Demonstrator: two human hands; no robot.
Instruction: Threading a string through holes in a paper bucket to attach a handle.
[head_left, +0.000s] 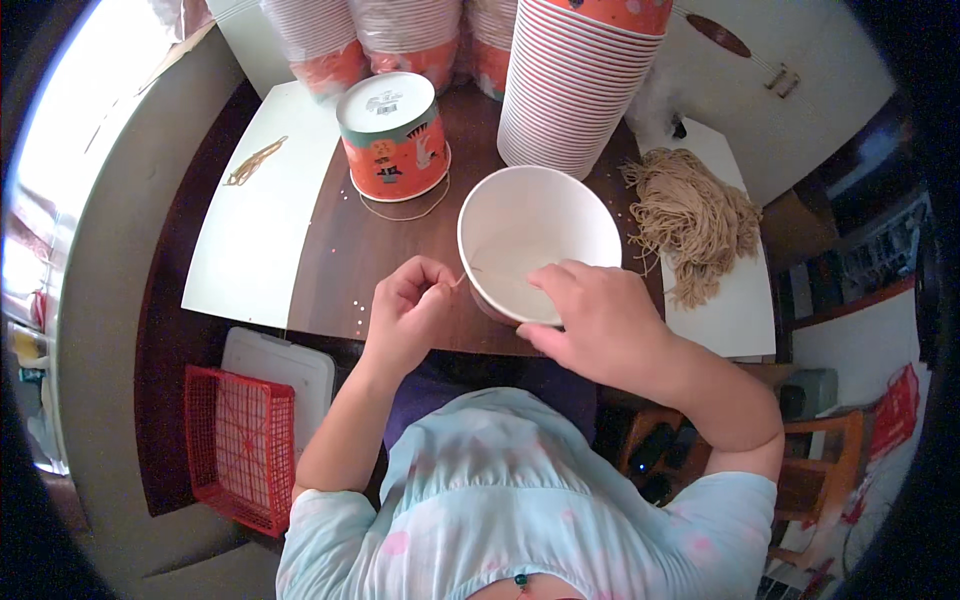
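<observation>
A white-lined paper bucket [535,215] stands before me near the table's front edge, tilted so that its mouth faces me. My right hand [610,320] grips its near right rim, fingers inside and thumb outside. At the bucket's left side, my left hand [408,308] is closed in a pinch on a thin cord [461,281]. A short end of cord shows inside the bucket wall. Further back on the left, an orange and green printed paper bucket [395,150] sits upside down, with a cord handle lying in a loop at its lower edge.
A tall stack of nested buckets [580,90] rises at the back, beside plastic-wrapped stacks [405,40]. A heap of tan cords [695,215] lies on the right; a few strands [256,163] lie left. Below the table's left side are a red basket [240,440] and a wooden chair [830,440] stands lower right.
</observation>
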